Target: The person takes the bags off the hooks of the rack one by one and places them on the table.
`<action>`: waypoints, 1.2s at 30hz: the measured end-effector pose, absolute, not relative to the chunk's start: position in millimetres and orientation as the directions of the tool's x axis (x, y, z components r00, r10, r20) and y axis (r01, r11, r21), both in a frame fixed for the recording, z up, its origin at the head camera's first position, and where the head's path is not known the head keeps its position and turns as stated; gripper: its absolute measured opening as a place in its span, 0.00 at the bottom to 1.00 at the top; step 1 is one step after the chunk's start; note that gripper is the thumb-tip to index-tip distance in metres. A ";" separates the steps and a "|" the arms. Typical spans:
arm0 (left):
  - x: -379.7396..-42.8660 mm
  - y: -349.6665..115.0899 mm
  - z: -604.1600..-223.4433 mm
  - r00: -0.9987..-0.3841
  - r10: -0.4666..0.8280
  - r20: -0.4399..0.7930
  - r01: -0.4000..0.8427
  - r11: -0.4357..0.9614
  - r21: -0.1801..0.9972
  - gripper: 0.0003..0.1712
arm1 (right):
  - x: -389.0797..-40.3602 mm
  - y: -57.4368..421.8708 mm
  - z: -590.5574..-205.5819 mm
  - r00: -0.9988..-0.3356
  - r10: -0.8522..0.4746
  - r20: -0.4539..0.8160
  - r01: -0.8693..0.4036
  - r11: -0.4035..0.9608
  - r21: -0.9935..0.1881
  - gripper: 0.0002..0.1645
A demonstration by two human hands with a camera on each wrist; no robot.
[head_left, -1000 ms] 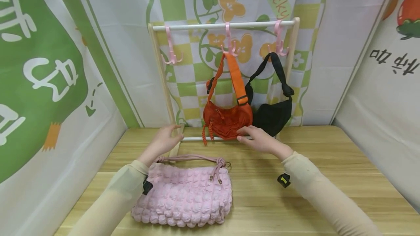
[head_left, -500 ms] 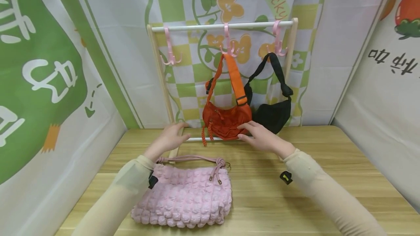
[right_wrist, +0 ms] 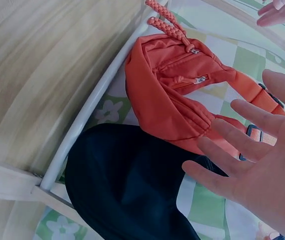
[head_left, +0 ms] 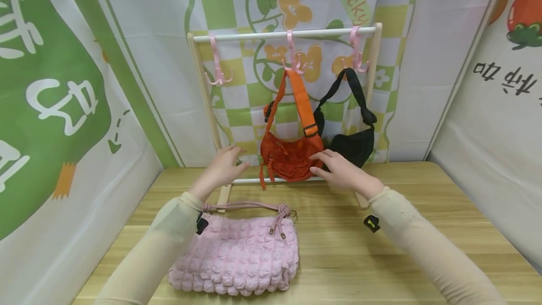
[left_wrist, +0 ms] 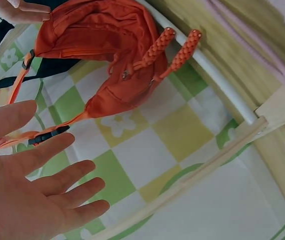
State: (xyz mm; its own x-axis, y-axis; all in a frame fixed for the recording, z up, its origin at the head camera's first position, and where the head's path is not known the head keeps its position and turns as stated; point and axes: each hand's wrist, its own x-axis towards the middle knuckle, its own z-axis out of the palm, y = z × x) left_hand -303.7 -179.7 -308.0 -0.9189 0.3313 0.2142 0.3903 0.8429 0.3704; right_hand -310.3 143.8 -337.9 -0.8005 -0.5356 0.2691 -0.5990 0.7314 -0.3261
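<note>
Background: cloth backdrop point(head_left: 222, 11), printed in green, yellow and white checks with orange flowers, behind a wood-grain table point(head_left: 338, 258). Rack point(head_left: 254, 36): white rods between pale wooden uprights; three pink plastic hooks point(head_left: 218, 67) along the top rod.

Orange bag point(head_left: 292, 152): crescent form, thin creased fabric, metal zip sliders, two braided pulls point(left_wrist: 186, 50); flat webbing strap point(head_left: 301, 100) looped on the middle hook. Black bag point(head_left: 353, 147): soft, matte, also crescent, suspended by its knotted strap from the right-hand hook, partly behind the orange one. Pink bag point(head_left: 241, 253): puffed, bubbled surface, lies on the table in front of the rack; smooth cord handle point(head_left: 245, 204) knotted at one end. Contents of all three bags hidden from view.

Left hand point(head_left: 220, 168): fingers spread wide, holding nothing, near the rack's left upright. Right hand point(head_left: 345, 173): fingers likewise spread, holding nothing, tips at the orange bag's right side; contact cannot be determined. Both forearms in cream sleeves point(head_left: 427, 244).
</note>
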 end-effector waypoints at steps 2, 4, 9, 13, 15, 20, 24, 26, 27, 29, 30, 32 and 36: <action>-305.6 -178.0 -305.3 -0.919 0.329 0.215 0.389 0.844 0.369 0.30 | -311.0 145.6 -335.9 -0.802 -0.535 0.267 -0.597 0.735 -0.322 0.24; -307.1 -176.1 -301.9 -0.920 0.326 0.217 0.387 0.844 0.372 0.30 | -311.7 146.9 -333.2 -0.802 -0.535 0.265 -0.597 0.734 -0.324 0.24; -310.5 -170.7 -295.5 -0.919 0.320 0.230 0.388 0.841 0.378 0.30 | -313.9 150.3 -326.2 -0.805 -0.529 0.267 -0.592 0.741 -0.316 0.25; -313.6 -166.7 -290.9 -0.915 0.320 0.246 0.393 0.844 0.366 0.30 | -317.6 153.0 -322.8 -0.797 -0.530 0.290 -0.602 0.738 -0.307 0.24; -314.9 -165.1 -288.1 -0.913 0.321 0.252 0.396 0.845 0.359 0.30 | -319.7 154.1 -321.6 -0.794 -0.528 0.302 -0.605 0.737 -0.302 0.24; -319.9 -162.4 -282.0 -0.904 0.331 0.271 0.411 0.846 0.339 0.30 | -323.5 157.3 -319.3 -0.805 -0.506 0.311 -0.588 0.749 -0.305 0.25; -323.7 -160.3 -277.3 -0.893 0.339 0.297 0.428 0.845 0.321 0.30 | -325.3 158.3 -315.8 -0.818 -0.487 0.306 -0.570 0.754 -0.327 0.25; -325.4 -158.7 -274.9 -0.886 0.343 0.313 0.437 0.842 0.315 0.29 | -326.3 158.5 -313.5 -0.822 -0.482 0.304 -0.566 0.754 -0.333 0.25; -325.8 -157.8 -273.6 -0.881 0.345 0.322 0.443 0.840 0.312 0.29 | -327.0 158.7 -312.3 -0.823 -0.481 0.304 -0.564 0.754 -0.335 0.25; -326.7 -156.3 -270.7 -0.873 0.350 0.339 0.454 0.838 0.304 0.29 | -328.5 158.6 -309.9 -0.824 -0.479 0.302 -0.562 0.753 -0.341 0.25; -327.0 -155.4 -269.3 -0.871 0.349 0.345 0.455 0.839 0.300 0.29 | -329.4 158.6 -308.7 -0.824 -0.478 0.303 -0.562 0.753 -0.342 0.25; -327.4 -154.1 -266.2 -0.870 0.347 0.350 0.454 0.841 0.296 0.29 | -330.8 158.9 -306.2 -0.828 -0.473 0.301 -0.557 0.755 -0.346 0.26; -329.1 -152.2 -260.8 -0.869 0.344 0.355 0.452 0.845 0.286 0.29 | -334.3 159.7 -302.8 -0.838 -0.458 0.298 -0.543 0.757 -0.363 0.26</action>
State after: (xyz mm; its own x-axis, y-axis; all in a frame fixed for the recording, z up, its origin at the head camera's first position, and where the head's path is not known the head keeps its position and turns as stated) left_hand -329.1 -152.2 -260.8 -0.8690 0.3443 0.3554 0.4517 0.8452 0.2856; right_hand -334.3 159.7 -302.8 -0.8375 -0.4580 0.2979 -0.5431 0.7571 -0.3630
